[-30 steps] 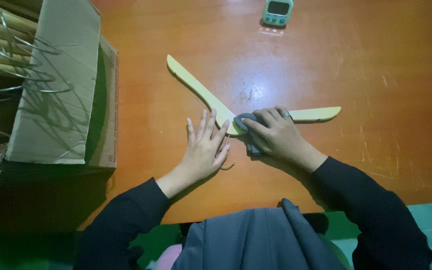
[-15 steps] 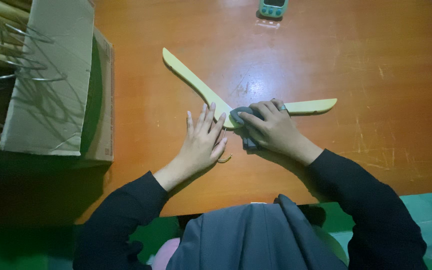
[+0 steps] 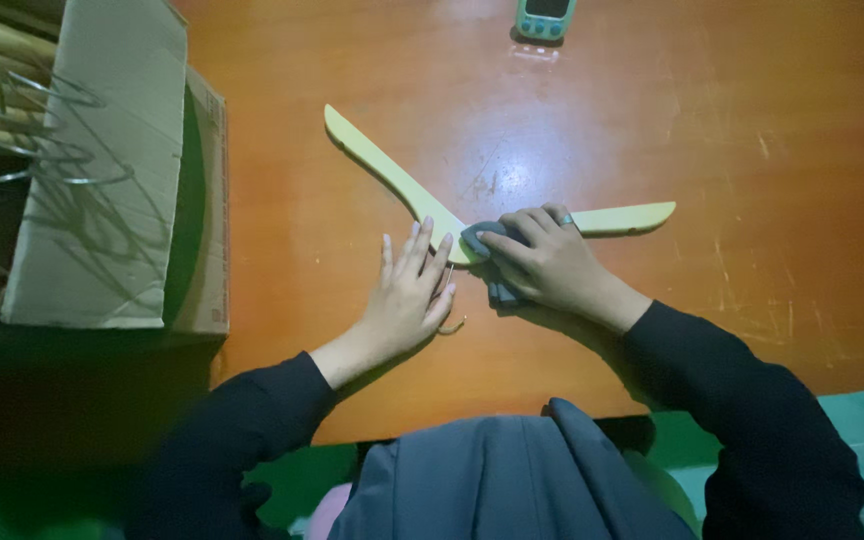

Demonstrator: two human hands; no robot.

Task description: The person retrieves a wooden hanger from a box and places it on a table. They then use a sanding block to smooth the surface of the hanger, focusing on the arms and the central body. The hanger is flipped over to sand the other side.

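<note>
Pale wooden hanger (image 3: 402,185) is laid flat on the orange counter (image 3: 752,120) in the head view, its two arms spread in a wide V with the bend near the person's hands. The left hand (image 3: 407,295) is pressed flat, fingers spread and holding nothing, just beside the bend, with a thin metal hook (image 3: 452,322) seen at its fingertip side. A grey cloth (image 3: 492,265) is gripped under the right hand (image 3: 547,262), whose fingers are curled over it on the middle of the hanger. A cardboard box (image 3: 102,170) is stood at the left edge, with more hangers (image 3: 2,110) and wire hooks beside it. A small teal device (image 3: 546,18) is set at the far edge.
</note>
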